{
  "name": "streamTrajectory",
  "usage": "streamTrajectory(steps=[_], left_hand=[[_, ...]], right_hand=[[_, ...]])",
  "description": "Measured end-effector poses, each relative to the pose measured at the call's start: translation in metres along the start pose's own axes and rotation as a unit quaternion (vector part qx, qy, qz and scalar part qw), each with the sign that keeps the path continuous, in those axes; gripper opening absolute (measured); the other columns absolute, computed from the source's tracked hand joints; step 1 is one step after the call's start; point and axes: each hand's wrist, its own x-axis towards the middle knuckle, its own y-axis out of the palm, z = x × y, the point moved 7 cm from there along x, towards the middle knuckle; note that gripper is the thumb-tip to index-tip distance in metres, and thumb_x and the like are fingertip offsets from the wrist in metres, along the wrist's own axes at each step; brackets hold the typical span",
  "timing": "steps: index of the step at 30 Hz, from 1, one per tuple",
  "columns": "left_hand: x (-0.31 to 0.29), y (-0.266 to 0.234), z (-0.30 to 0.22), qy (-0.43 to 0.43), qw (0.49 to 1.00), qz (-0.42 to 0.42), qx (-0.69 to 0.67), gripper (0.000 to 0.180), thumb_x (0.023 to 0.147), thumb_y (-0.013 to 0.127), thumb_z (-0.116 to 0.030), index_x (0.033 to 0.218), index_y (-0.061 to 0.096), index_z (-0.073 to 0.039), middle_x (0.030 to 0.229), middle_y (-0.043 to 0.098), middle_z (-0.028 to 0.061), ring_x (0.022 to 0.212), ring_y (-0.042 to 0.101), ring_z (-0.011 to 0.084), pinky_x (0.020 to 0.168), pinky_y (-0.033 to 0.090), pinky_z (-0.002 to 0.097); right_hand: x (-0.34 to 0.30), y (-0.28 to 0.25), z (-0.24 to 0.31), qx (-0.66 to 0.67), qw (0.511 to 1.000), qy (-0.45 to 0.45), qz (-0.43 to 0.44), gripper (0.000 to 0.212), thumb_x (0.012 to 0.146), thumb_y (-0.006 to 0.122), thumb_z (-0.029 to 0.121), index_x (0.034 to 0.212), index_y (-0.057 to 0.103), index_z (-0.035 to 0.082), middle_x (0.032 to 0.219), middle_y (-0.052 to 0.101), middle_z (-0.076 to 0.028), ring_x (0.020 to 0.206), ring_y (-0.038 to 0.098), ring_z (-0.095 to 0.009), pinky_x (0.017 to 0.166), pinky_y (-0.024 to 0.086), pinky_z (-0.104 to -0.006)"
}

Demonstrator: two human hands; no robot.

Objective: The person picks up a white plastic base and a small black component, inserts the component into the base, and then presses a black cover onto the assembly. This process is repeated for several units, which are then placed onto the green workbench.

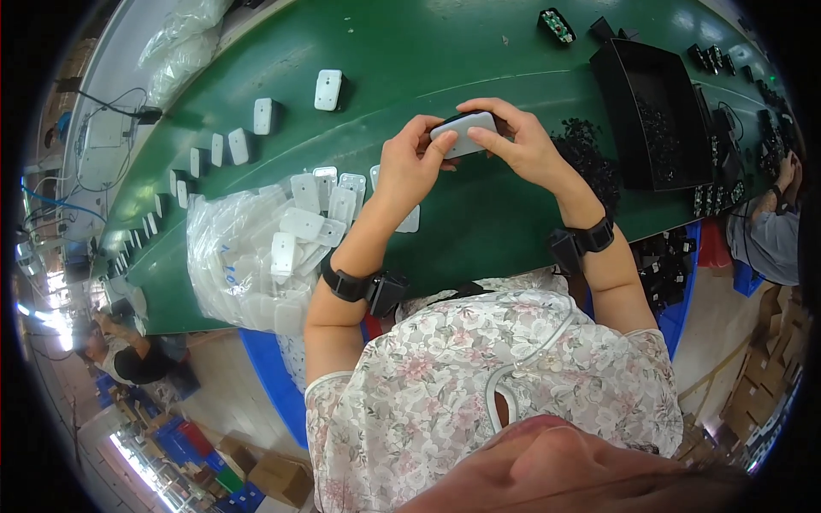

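Note:
Both my hands grip one small rectangular device [463, 134], a dark casing with a pale grey-white cover on top, held above the green table. My left hand [412, 161] holds its left end, thumb lying on the cover. From the other end my right hand [520, 147] grips it, with the thumb on the cover and the fingers curled round the far edge. Left of my left forearm lie loose white plastic covers [302, 224], spilling from a clear plastic bag [235, 256]. Beyond my right wrist is a pile of small black parts [586, 158].
White-topped devices [327, 91] stand in a curved row along the green table [410, 60] toward the left. A black box [646, 171] holding small black parts sits at right. An open casing with a green circuit board [558, 27] lies at the far side. Other people work at both ends.

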Motion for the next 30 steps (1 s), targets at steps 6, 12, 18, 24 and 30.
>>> streamTrajectory(steps=[6,12,18,24,30], left_hand=[[0.035,0.001,-0.016,0.014,0.994,0.041,0.104,0.022,0.087,0.065,-0.015,0.100,0.063,0.003,0.079,0.064,0.0085,0.054,0.057,0.0112,0.048,0.046,0.0249],[0.130,-0.064,0.044,-0.067,0.994,-0.090,0.017,0.035,0.089,0.064,-0.022,0.101,0.061,0.011,0.077,0.064,0.0121,0.057,0.061,0.0149,0.053,0.051,0.0247],[0.169,-0.093,0.071,-0.149,0.984,-0.089,0.024,0.041,0.091,0.062,-0.028,0.101,0.059,0.011,0.086,0.066,0.0145,0.060,0.062,0.0158,0.060,0.056,0.0253],[0.160,-0.100,0.062,-0.180,0.966,-0.019,0.184,0.043,0.090,0.062,-0.034,0.094,0.062,0.008,0.072,0.066,0.0118,0.053,0.058,0.0129,0.049,0.050,0.0239],[0.132,-0.100,0.009,0.064,0.851,-0.213,0.477,0.050,0.086,0.063,-0.044,0.100,0.060,0.004,0.083,0.067,0.0160,0.069,0.063,0.0287,0.064,0.050,0.0361]], right_hand=[[-0.001,-0.027,0.002,-0.019,0.994,-0.070,-0.084,0.052,0.089,0.063,0.018,0.135,0.044,0.006,0.118,0.058,-0.007,0.096,0.056,-0.013,0.082,0.048,-0.0266],[-0.033,-0.113,0.008,-0.166,0.933,-0.023,-0.318,0.026,0.088,0.064,0.016,0.112,0.065,0.007,0.101,0.065,-0.002,0.078,0.057,-0.007,0.067,0.045,-0.0192],[-0.056,-0.102,-0.002,-0.260,0.927,0.020,-0.269,0.014,0.086,0.063,0.006,0.099,0.067,0.003,0.084,0.059,-0.001,0.071,0.055,-0.010,0.062,0.043,-0.0222],[-0.043,-0.057,-0.003,-0.458,0.871,-0.043,-0.171,0.017,0.078,0.068,0.006,0.094,0.063,0.004,0.086,0.057,-0.007,0.081,0.057,-0.023,0.068,0.047,-0.0320],[-0.039,-0.056,-0.019,-0.496,0.858,-0.003,-0.137,0.018,0.074,0.067,0.001,0.084,0.052,0.001,0.082,0.051,-0.010,0.084,0.053,-0.029,0.072,0.045,-0.0388]])
